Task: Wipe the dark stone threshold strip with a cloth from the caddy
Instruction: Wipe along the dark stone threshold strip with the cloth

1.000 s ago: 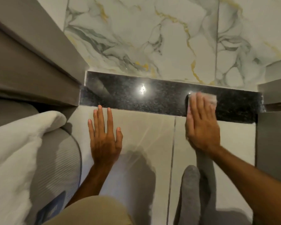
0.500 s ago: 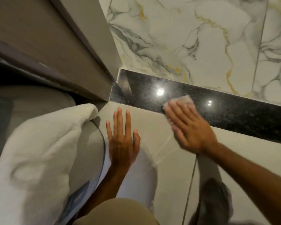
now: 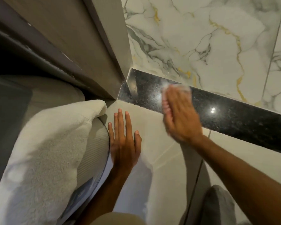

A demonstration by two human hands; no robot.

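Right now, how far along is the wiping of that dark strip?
Fetching looks done: the cloth is under the right hand, pressed on the threshold strip near its left end. The left hand lies flat on the floor. Left: the corner by the door frame.

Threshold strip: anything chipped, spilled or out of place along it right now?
Nothing stands out. The dark stone threshold strip shows no chips or spills in its visible part, only glare spots. The right hand presses a pale cloth onto it near the door frame; the left hand rests flat on the beige floor tile.
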